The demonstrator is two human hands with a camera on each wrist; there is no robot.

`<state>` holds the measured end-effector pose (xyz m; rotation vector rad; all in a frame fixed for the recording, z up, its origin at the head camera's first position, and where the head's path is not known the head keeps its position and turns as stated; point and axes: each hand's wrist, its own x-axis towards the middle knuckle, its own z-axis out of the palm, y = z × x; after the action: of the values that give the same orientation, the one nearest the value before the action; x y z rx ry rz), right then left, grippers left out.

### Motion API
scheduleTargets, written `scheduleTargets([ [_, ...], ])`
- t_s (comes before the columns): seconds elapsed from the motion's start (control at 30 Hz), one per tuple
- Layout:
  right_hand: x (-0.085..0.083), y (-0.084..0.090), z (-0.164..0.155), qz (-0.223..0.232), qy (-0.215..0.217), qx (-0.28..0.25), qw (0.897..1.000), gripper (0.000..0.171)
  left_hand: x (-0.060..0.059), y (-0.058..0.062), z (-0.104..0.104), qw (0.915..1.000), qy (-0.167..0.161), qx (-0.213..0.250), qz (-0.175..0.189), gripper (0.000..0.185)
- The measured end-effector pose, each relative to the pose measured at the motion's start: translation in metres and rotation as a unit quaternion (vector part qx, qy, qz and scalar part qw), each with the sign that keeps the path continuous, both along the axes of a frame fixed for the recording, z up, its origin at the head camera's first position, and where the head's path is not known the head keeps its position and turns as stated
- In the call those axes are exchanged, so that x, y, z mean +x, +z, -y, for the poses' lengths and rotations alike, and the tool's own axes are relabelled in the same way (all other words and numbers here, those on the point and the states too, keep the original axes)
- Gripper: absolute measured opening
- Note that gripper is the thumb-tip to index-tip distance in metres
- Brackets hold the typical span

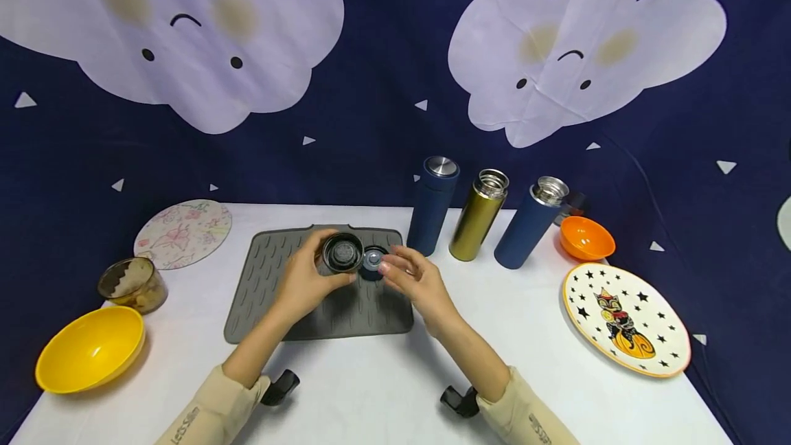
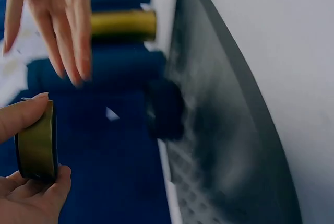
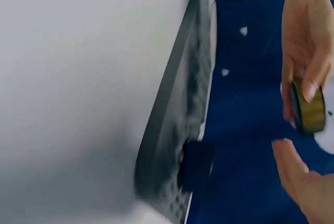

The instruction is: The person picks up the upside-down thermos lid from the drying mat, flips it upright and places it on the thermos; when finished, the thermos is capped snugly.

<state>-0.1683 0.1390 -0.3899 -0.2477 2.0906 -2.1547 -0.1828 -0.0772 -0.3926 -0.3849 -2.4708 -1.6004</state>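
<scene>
- Here, in the head view, the left hand [image 1: 305, 280] is gripping a gold lid [image 1: 342, 253] with curled fingers and thumb, holding it above the grey ribbed mat [image 1: 272, 294] with its dark inside facing the camera.
- Just beside it, the right hand [image 1: 415, 280] is hovering with fingers loosely extended, fingertips close to a dark blue lid [image 1: 373, 261] that is lying on the mat; whether they are touching it cannot be told.
- Behind the mat, a capped blue flask [image 1: 432, 208], an uncapped gold flask [image 1: 478, 216] and an uncapped blue flask [image 1: 531, 225] are standing upright in a row on the white table [image 1: 383, 376].
- Also, in the left wrist view, the thumb and fingers are pinching the gold lid [image 2: 37, 143] by its rim, while the right hand [image 2: 49, 15] is hanging above with fingers straight and slightly spread; the blue lid [image 2: 166, 110] is showing blurred on the mat [image 2: 224, 130].
- Lastly, in the right wrist view, the left hand [image 3: 302, 41] is gripping the gold lid [image 3: 308, 108], and the blue lid [image 3: 197, 165] is sitting at the mat's [image 3: 172, 114] edge.
</scene>
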Motion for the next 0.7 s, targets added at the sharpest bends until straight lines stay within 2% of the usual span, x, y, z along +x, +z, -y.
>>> scheduleTargets([
  [0.13,0.008,0.005,0.008,0.056,0.081,-0.077,0.992,0.06,0.02,0.008,-0.009,0.9978,-0.043,0.048,-0.017,0.079],
  [0.33,0.019,0.007,0.011,0.084,0.123,-0.134,0.98,0.054,0.037,0.009,-0.018,0.9962,-0.056,0.056,-0.036,0.08],
  [0.43,0.022,0.006,0.011,0.09,0.128,-0.154,0.976,0.047,0.041,0.007,-0.02,0.9954,-0.06,0.061,-0.044,0.081],
  [0.53,0.025,0.004,0.01,0.088,0.119,-0.156,0.977,0.047,0.044,0.004,-0.022,0.9947,-0.066,0.055,-0.056,0.081],
  [0.63,0.029,0.0,0.008,0.063,0.091,-0.133,0.985,0.049,0.046,0.0,-0.022,0.9948,-0.07,0.024,-0.07,0.082],
  [0.7,0.032,-0.003,0.008,0.024,0.063,-0.101,0.993,0.05,0.048,-0.001,-0.022,0.9946,-0.073,-0.001,-0.073,0.085],
])
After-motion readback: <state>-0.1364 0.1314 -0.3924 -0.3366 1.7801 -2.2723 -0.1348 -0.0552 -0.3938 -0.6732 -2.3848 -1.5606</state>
